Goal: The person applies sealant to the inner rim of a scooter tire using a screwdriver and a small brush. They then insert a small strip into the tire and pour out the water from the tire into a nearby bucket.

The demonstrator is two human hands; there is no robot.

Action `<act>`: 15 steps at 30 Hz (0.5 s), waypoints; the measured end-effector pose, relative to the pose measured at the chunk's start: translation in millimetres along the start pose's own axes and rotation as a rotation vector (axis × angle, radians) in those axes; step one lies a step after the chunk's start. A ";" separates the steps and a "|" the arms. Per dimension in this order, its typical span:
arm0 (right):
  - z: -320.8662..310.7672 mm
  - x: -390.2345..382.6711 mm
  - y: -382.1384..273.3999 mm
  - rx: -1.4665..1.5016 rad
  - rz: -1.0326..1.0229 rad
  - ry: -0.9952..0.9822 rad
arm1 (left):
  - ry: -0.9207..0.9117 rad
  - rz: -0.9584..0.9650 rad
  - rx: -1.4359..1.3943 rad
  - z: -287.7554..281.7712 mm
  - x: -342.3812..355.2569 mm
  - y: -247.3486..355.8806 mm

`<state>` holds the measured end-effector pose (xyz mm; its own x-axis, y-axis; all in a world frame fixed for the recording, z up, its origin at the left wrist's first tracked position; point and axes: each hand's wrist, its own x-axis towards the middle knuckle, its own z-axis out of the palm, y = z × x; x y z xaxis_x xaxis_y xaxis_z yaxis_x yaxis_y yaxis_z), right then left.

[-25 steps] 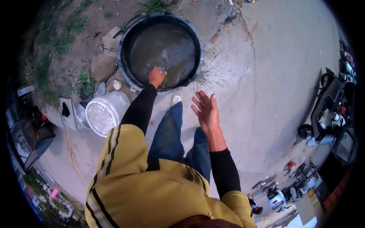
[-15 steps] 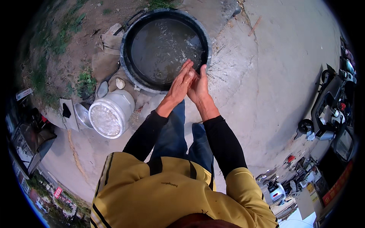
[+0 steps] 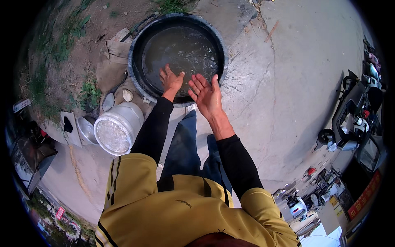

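Observation:
A round black tub of murky water stands on the ground in front of me. Over its near part is my left hand, back upward and fingers spread, holding nothing; whether its fingertips touch the water I cannot tell. My right hand is above the tub's near right rim, palm turned up, fingers stretched out and nothing in it. Its skin looks wet. The two hands are a little apart.
Left of the tub sits a white bucket, beside a metal bowl and stones. Soil with weeds lies at the far left. Splash marks streak the concrete right of the tub. Scooters stand at the far right.
My hands were pressed together over the tub's near right rim. They have parted: the left moved left over the water, the right turned palm up.

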<state>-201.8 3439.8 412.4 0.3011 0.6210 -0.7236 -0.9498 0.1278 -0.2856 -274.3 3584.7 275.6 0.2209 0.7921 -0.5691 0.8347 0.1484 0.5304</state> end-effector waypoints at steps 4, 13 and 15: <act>-10.8 33.3 -9.3 -0.118 -0.015 0.171 | -0.316 -0.316 -1.024 10.1 23.0 -48.2; 73.2 2.3 34.3 -0.561 -0.149 -0.133 | -0.517 0.114 -1.027 -62.8 -95.5 46.6; 65.0 19.6 42.0 -0.632 -0.283 -0.119 | -0.534 0.089 -1.082 -71.1 -106.0 56.9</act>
<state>-241.3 3507.6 427.1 0.4837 0.7155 -0.5040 -0.5941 -0.1544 -0.7894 -286.1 3551.3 410.8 0.6496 0.5186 -0.5559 0.0081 0.7264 0.6872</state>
